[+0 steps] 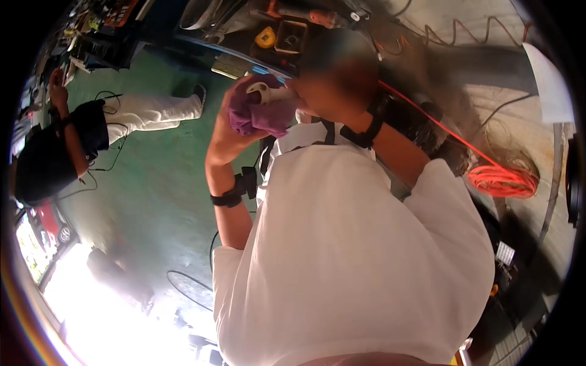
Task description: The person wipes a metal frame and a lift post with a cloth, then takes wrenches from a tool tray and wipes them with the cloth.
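White cotton-looking shirt (360,244) sat closest to the lens, filling the lower middle. Left hand (227,127): fingers curled around a bunched purple cloth (251,119), pressed into it. Pale, rounded part with a ring-like end (274,94) lay nested in the cloth, between the two hands, ahead of the chest. Cloth probably padded the grip or kept skin off the part. Right hand (332,97): by the part's far end; dark and blurred, so couldn't tell if fingers pinched or just touched. Likely there to steady it.

Beyond the hands: yellow tape measure (265,38) beside an open, square-rimmed tray (292,23) of small bits, presumably kept within reach. Coiled orange-red hose (503,181) lay to the right, probably looped to stay tidy. Co-worker in black top, pale trousers (52,160) stood well apart, left, on green floor (165,183).
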`<action>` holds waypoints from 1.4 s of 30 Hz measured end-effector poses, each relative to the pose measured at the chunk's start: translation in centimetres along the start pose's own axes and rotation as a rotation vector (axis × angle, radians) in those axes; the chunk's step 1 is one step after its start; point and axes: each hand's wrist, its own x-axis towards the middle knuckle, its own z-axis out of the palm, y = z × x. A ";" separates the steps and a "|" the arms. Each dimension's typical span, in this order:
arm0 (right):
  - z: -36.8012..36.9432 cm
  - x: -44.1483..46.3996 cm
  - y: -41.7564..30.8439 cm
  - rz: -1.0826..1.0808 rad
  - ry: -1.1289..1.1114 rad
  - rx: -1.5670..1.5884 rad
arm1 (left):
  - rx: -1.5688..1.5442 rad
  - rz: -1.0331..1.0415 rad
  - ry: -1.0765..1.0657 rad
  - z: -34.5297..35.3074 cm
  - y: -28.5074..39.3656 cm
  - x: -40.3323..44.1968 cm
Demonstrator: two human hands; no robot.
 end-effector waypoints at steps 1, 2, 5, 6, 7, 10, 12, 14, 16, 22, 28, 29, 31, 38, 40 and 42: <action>0.2 -0.4 0.2 -0.005 -0.015 -0.034 | -0.075 -0.043 0.022 0.1 0.8 -0.3; 0.3 -0.7 0.5 0.017 -0.012 -0.031 | -0.151 -0.084 0.048 0.1 1.2 -0.5; 0.3 -1.4 0.9 -0.003 0.079 -0.318 | -0.035 -0.203 0.116 -0.5 0.1 -1.3; -0.3 -1.4 0.6 -0.002 0.031 -0.382 | 0.108 -0.225 0.167 -0.4 -0.3 -1.3; -0.7 -1.4 0.3 -0.004 -0.017 -0.446 | 0.109 -0.230 0.162 -0.2 -0.8 -1.0; -1.1 -1.5 -0.8 0.021 0.005 -0.479 | 0.415 -0.212 0.255 0.8 -0.8 0.2; -1.4 -1.4 -1.2 0.043 0.026 -0.441 | 0.436 -0.300 0.328 0.9 0.1 1.3; -1.4 -1.5 -1.3 0.064 0.047 -0.406 | 0.438 -0.251 0.296 0.4 -0.3 2.2; -1.6 -1.3 -1.3 0.119 0.112 -0.339 | 0.442 -0.192 0.265 0.2 -0.3 3.1; 0.8 -4.2 2.2 0.205 0.127 -0.253 | 0.390 -0.175 0.018 0.1 -1.8 5.0; 0.9 -6.1 1.5 0.411 0.119 -0.184 | 0.472 -0.248 -0.104 0.6 -1.7 6.6; 1.2 -6.1 1.5 0.418 0.128 -0.185 | 0.474 -0.243 -0.115 0.1 -1.0 7.0; 1.5 -6.0 1.7 0.529 0.124 -0.206 | 0.720 -0.375 0.023 -1.5 0.8 7.5; -1.0 -9.5 3.8 0.664 0.169 -0.403 | 0.659 0.012 0.328 -17.4 2.7 6.8; -1.2 -8.6 3.4 0.656 0.184 -0.405 | 0.564 -0.054 0.308 -16.9 2.6 6.0; -1.2 -7.1 2.8 0.604 0.163 -0.378 | 0.421 -0.059 0.231 -14.4 1.4 5.7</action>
